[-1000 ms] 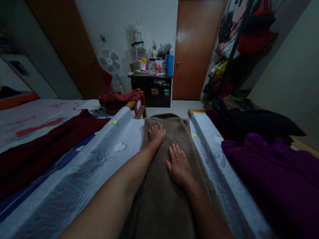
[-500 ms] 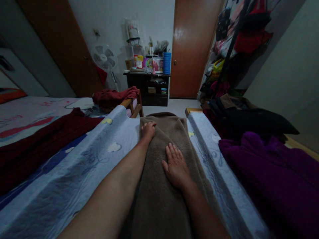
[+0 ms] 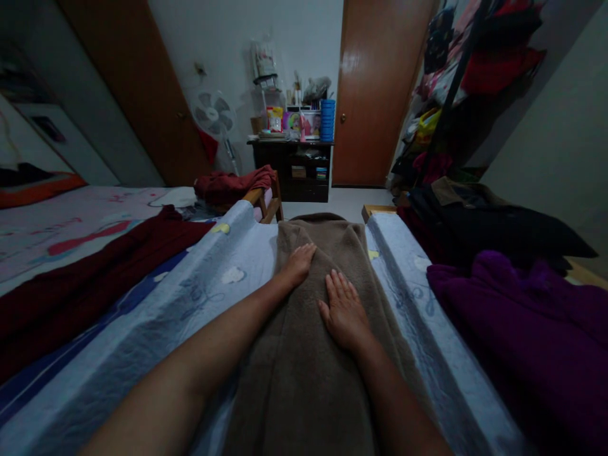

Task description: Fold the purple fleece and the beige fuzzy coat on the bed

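Observation:
A brown fleece garment (image 3: pixel 318 380), folded into a long strip, lies lengthwise down the middle of the light blue patterned bedspread (image 3: pixel 199 304). My right hand (image 3: pixel 346 310) rests flat on it, palm down, fingers stretched out and thumb apart. Farther forward, my left hand (image 3: pixel 300 263) lies across the left part of the fleece with its fingers pointing right; no fabric shows gathered in them. Small creases run through the cloth near the left fingertips. At the far end a rounded, darker edge of the garment shows.
On the right lie a purple garment (image 3: pixel 522 335) and a stack of dark folded clothes (image 3: pixel 494 221). A dark red garment (image 3: pixel 104 272) lies on the left, and a reddish cloth (image 3: pixel 235 183) hangs over a wooden bed end (image 3: pixel 273 206). Beyond stand a fan (image 3: pixel 215 114) and a dark cabinet (image 3: pixel 289 168).
My left hand has moved right, from the garment's left edge onto its surface, and the left edge now spreads wider near me. My right hand stays flat. The view has turned slightly left.

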### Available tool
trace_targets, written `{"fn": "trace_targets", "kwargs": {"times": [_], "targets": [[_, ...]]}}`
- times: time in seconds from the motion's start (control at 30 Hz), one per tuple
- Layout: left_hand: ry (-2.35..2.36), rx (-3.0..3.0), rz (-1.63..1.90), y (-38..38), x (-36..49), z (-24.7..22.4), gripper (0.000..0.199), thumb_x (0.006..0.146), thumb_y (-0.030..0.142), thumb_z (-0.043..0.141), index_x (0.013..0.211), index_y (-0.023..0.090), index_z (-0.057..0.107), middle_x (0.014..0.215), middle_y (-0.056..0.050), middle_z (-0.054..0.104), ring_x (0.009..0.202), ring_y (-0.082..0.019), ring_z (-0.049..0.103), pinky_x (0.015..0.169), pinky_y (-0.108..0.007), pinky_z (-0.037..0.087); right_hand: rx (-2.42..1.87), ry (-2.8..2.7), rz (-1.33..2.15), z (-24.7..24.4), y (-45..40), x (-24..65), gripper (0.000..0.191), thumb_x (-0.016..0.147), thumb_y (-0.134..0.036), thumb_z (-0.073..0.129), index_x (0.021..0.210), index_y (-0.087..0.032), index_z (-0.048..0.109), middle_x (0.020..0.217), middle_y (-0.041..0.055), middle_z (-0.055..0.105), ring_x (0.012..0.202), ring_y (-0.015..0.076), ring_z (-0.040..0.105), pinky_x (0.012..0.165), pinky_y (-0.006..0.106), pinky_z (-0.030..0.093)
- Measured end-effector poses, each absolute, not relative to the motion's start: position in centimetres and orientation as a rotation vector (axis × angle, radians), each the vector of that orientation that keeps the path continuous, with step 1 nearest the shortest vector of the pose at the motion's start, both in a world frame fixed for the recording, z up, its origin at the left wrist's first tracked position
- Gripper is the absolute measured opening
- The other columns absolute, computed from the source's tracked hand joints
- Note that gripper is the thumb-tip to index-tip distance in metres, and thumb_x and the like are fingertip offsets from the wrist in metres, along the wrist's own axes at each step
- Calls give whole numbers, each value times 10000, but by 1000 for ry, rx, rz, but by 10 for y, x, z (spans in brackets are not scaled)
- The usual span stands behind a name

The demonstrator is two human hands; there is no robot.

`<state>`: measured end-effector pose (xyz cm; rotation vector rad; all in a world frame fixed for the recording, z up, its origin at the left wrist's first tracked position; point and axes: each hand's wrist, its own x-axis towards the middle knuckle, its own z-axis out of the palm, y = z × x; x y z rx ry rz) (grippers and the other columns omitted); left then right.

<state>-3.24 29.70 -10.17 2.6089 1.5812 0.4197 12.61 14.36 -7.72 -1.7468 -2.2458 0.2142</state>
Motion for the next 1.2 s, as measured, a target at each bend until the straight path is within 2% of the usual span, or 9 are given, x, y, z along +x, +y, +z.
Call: {"fn": "trace_targets", "kwargs": {"times": [0.1, 0.2, 0.33, 0.4, 0.47, 0.57, 0.73, 1.0, 1.2], "targets": [[1548, 2615, 368, 281, -34, -98, 467, 977, 288, 313, 1385, 114, 459, 1483, -141, 444, 1400, -195, 366, 1152, -338, 272, -1748, -2254, 206, -78, 144, 126, 644, 959, -412, 348, 1507, -78, 288, 1595, 113, 163, 1479, 240, 124, 1193, 426, 139], [1592, 2544, 287, 278, -25, -86, 569, 981, 477, 299, 1365, 97, 475, 1467, -182, 450, 1399, -254, 366, 1145, -370, 274, -1753, -2254, 206, -78, 144, 127, 644, 961, -407, 346, 1506, -69, 286, 1594, 120, 169, 1478, 240, 128, 1195, 417, 124], [1789, 2324, 191, 294, -7, -77, 713, 932, 625, 306, 1459, 149, 378, 1565, -188, 267, 1456, -333, 204, 1150, -490, 221, -1744, -2248, 219, -78, 144, 127, 651, 959, -419, 346, 1509, -77, 281, 1595, 117, 165, 1480, 238, 117, 1194, 421, 127], [1864, 2269, 208, 305, -2, -80, 694, 937, 617, 288, 1475, 186, 369, 1599, -155, 179, 1476, -326, 114, 1163, -510, 167, -1738, -2252, 223, -79, 144, 128, 655, 958, -425, 347, 1508, -74, 283, 1596, 117, 161, 1480, 241, 113, 1194, 422, 129], [1928, 2258, 268, 312, -1, -84, 664, 947, 593, 274, 1463, 194, 400, 1608, -133, 160, 1483, -312, 88, 1176, -499, 129, -1736, -2254, 221, -79, 145, 128, 653, 961, -424, 339, 1508, -71, 282, 1597, 117, 156, 1480, 244, 114, 1195, 422, 129], [1971, 2278, 346, 316, -3, -90, 634, 957, 565, 282, 1449, 193, 428, 1603, -128, 188, 1479, -305, 122, 1183, -483, 121, -1740, -2253, 212, -81, 146, 128, 647, 965, -424, 331, 1510, -79, 279, 1599, 113, 150, 1479, 245, 123, 1196, 424, 129], [1955, 2344, 405, 304, -8, -92, 606, 979, 515, 292, 1473, 176, 382, 1596, -139, 209, 1477, -281, 148, 1179, -464, 161, -1745, -2265, 203, -82, 146, 127, 647, 966, -423, 340, 1509, -77, 280, 1599, 119, 159, 1479, 246, 124, 1195, 425, 130], [1675, 2515, 423, 235, -25, -97, 511, 1007, 356, 249, 1490, 210, 329, 1571, -60, 303, 1470, -200, 192, 1188, -445, 153, -1745, -2262, 185, -83, 147, 126, 643, 954, -393, 360, 1500, -60, 295, 1594, 132, 181, 1476, 251, 139, 1190, 424, 139], [1525, 2448, 299, 180, -31, -86, 599, 977, 385, 319, 1517, 144, 226, 1586, -139, 237, 1475, -233, 167, 1169, -456, 199, -1744, -2271, 148, -82, 145, 128, 629, 937, -331, 370, 1500, -62, 297, 1590, 129, 201, 1472, 259, 158, 1184, 415, 141]]}}
